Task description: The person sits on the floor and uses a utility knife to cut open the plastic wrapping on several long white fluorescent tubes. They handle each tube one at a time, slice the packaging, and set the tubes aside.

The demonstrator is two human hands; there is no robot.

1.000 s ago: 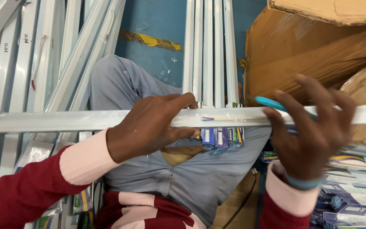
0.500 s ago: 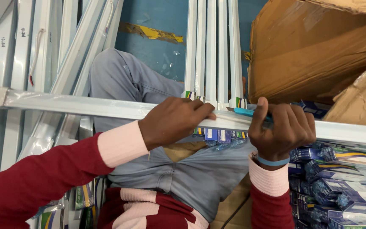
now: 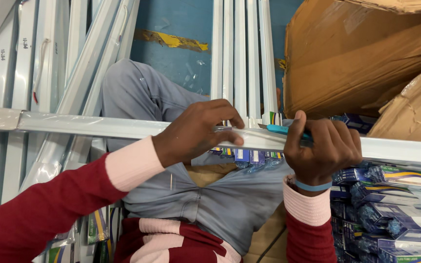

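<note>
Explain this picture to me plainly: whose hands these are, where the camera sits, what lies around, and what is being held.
There is no machine here. The camera sits on a person's head and looks down at their own two bare hands and lap. The left hand grips a long white tube light wrapped in clear plastic, held crosswise over grey trousers. The right hand, with a blue wristband, holds a small teal cutter against the tube. More white tubes lie on the blue floor ahead and to the left. To the right are brown cardboard boxes and stacked blue packets.
</note>
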